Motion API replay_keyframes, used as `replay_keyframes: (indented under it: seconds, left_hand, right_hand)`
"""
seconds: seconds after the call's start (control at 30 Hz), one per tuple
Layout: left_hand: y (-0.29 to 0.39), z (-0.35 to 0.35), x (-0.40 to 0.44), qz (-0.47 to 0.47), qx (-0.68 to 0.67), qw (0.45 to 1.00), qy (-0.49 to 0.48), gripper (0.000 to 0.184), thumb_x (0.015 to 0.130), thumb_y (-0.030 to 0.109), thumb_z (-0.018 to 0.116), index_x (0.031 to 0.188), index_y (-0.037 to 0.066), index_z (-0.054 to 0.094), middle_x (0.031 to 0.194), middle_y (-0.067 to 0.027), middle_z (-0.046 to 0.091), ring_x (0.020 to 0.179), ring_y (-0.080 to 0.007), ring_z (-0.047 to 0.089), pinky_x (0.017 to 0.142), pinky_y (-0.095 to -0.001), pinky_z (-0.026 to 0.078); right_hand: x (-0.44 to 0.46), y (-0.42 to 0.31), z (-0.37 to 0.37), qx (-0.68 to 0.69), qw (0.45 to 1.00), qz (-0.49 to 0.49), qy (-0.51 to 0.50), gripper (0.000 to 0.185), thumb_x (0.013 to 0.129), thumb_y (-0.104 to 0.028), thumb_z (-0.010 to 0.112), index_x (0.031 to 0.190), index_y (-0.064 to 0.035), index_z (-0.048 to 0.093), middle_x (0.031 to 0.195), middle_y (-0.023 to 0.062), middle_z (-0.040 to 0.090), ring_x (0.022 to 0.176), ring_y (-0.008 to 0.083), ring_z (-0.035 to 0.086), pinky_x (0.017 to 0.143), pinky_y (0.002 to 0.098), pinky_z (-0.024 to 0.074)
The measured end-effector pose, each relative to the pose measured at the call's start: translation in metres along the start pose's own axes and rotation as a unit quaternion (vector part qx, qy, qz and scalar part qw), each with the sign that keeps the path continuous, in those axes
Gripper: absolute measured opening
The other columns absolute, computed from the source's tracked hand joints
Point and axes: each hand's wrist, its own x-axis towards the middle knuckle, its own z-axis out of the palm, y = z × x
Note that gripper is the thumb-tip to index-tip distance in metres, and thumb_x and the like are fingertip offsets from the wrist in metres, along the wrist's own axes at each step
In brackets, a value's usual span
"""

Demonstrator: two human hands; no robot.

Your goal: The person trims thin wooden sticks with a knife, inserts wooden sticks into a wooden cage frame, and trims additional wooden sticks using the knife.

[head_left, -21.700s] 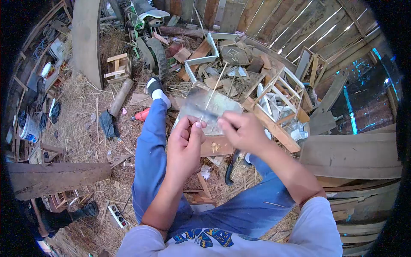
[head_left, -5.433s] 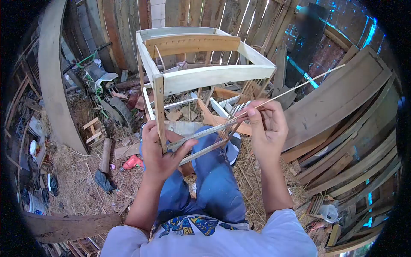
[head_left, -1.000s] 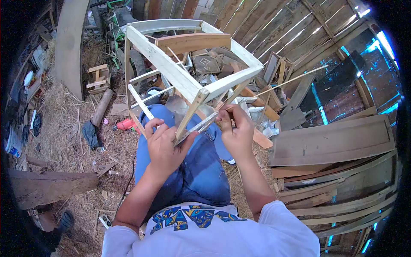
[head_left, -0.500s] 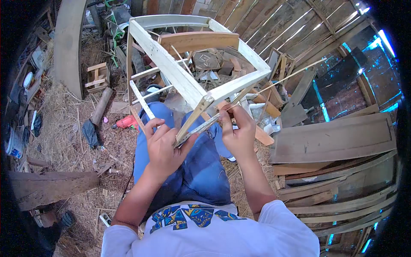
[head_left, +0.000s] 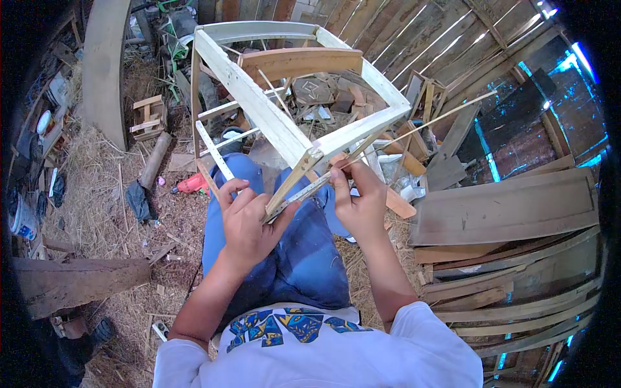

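Note:
A pale wooden frame (head_left: pixel 259 103), shaped like a small stool or chair, stands tilted in front of my knees. My left hand (head_left: pixel 249 220) is closed around its near lower corner, where a slanting leg meets a rail with small holes. My right hand (head_left: pixel 358 194) pinches a long thin wooden strip (head_left: pixel 446 116) between thumb and fingers, close against that rail. The strip's free end reaches out to the upper right. Inside the frame, a curved brown wooden piece (head_left: pixel 301 61) spans the upper part. Whether the strip passes through a hole is hidden by my fingers.
A red power tool (head_left: pixel 189 183) lies on the straw-strewn floor left of my legs. Wooden panels (head_left: pixel 504 208) and curved slats are stacked at right. A board (head_left: pixel 84 282) sits at lower left, a log (head_left: pixel 155 160) beyond it. Plank walls stand behind.
The strip's free end has shifted very slightly to the right and down. Both hands keep their places on the frame and the strip.

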Motion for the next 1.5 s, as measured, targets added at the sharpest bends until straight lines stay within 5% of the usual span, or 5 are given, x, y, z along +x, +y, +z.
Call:
replay_keyframes:
  seconds: [0.37,0.53,0.87,1.3,1.5]
  left_hand:
    - [0.0,0.004,-0.003,-0.003,-0.016,1.0,0.005,0.03,0.071,0.016,0.093,0.081,0.014,0.065,0.075,-0.001,0.068,0.073,-0.0241,0.063,0.093,-0.0432,0.042]
    - [0.0,0.001,0.001,-0.007,-0.016,1.0,0.006,0.031,0.071,0.015,0.093,0.083,0.014,0.064,0.075,-0.0006,0.069,0.073,-0.0232,0.064,0.093,-0.0424,0.041]
    - [-0.004,0.001,0.001,0.044,-0.026,0.999,0.02,0.049,0.074,0.014,0.092,0.102,0.012,0.052,0.076,0.0011,0.068,0.067,-0.0218,0.061,0.09,-0.0458,0.044]
    - [-0.022,0.008,0.024,-0.064,-0.092,0.992,0.061,0.041,0.072,0.016,0.094,0.092,0.01,0.058,0.087,-0.0063,0.061,0.076,-0.0279,0.056,0.088,-0.0461,0.044]
    - [-0.035,0.024,0.079,-0.124,-0.183,0.972,0.079,0.049,0.085,0.003,0.084,0.117,0.005,0.048,0.093,-0.0027,0.057,0.082,-0.0115,0.056,0.076,-0.026,0.047]
  right_hand:
    - [-0.007,0.008,-0.001,-0.016,1.0,0.014,-0.008,0.006,0.094,-0.006,0.066,0.093,-0.0005,0.064,0.083,0.0186,0.066,0.078,0.0401,0.067,0.07,0.0443,0.0526]
    - [-0.009,0.012,0.005,0.113,0.986,0.119,-0.002,0.006,0.096,-0.005,0.066,0.093,0.0,0.067,0.082,0.0143,0.069,0.076,0.0292,0.071,0.071,0.0372,0.0547]
    - [-0.011,0.005,0.007,0.098,0.994,0.049,-0.015,0.01,0.102,-0.006,0.061,0.098,0.0017,0.064,0.082,0.0109,0.07,0.075,0.0169,0.069,0.071,0.0307,0.0545]
    - [0.001,-0.001,-0.012,0.472,0.861,0.19,0.017,0.016,0.108,-0.019,0.055,0.11,-0.0035,0.06,0.089,0.0072,0.069,0.081,0.0178,0.069,0.072,0.0311,0.0544]
    - [0.018,-0.005,-0.028,0.575,0.785,0.225,0.036,0.014,0.109,-0.018,0.054,0.113,-0.005,0.059,0.091,0.0079,0.069,0.083,0.0205,0.07,0.072,0.0328,0.0555]
